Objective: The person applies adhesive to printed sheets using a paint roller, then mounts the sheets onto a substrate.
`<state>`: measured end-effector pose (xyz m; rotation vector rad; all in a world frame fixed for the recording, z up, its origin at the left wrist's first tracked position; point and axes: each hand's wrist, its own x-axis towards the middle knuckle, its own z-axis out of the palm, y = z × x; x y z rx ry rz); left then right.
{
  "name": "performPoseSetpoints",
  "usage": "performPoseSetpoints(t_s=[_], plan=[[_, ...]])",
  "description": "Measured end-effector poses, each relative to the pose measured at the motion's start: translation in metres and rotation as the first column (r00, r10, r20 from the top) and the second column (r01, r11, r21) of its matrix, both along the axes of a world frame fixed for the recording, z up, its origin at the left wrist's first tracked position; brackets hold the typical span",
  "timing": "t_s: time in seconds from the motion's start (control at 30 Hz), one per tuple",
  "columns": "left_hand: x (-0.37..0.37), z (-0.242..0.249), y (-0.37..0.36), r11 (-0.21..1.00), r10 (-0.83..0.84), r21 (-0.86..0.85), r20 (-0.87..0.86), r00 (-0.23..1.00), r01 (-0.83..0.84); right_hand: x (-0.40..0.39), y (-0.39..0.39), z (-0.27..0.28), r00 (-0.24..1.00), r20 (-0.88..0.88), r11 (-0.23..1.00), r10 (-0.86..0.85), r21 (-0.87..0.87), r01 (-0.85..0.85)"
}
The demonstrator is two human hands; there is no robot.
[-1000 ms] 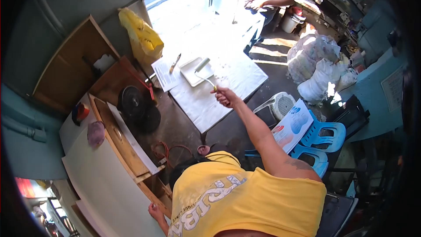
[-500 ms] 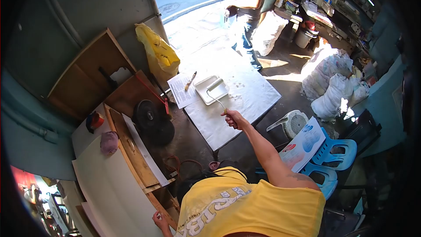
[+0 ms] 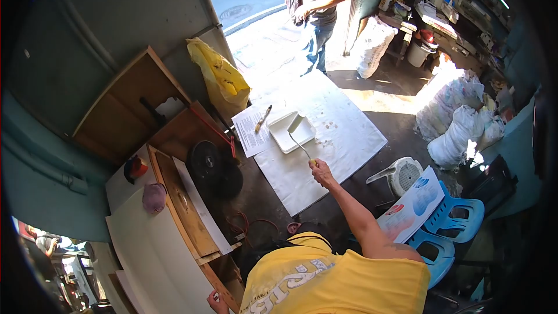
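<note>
My right hand point(image 3: 321, 173) is closed around the paint roller point(image 3: 300, 131), its sleeve resting in the white tray point(image 3: 285, 136) near the sheet's point(image 3: 349, 134) far-left edge to take paint, while my left hand point(image 3: 216, 300) steadies the white panel's point(image 3: 145, 250) edge.

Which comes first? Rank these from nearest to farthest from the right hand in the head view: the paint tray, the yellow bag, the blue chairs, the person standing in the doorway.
From the right hand, which grips the roller handle:
1. Paint tray, just ahead on the white sheet.
2. Blue chairs and yellow bag: too close to call; chairs to the right, bag ahead-left by the wall.
3. Person in the doorway, far ahead.
</note>
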<state>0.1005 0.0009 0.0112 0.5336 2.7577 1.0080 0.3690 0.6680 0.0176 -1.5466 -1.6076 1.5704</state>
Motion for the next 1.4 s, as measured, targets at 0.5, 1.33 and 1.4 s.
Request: performPoseSetpoints(t_s=[0.5,1.33,1.4], plan=[[0.060,0.046,0.016,0.945,0.214,-0.286,0.183,0.960,-0.156,0.013,0.013,-0.021,0.816,-0.541,0.802,-0.205,-0.570,-0.176],[0.054,0.014,-0.011,0.982,0.136,-0.139,0.045,0.990,-0.128,0.007,0.034,-0.114,0.987,-0.067,0.888,-0.148,0.430,0.163],[0.051,0.009,-0.025,0.988,0.088,-0.125,-0.055,0.995,-0.094,-0.010,0.019,-0.078,0.980,-0.151,0.899,-0.128,0.399,0.179]])
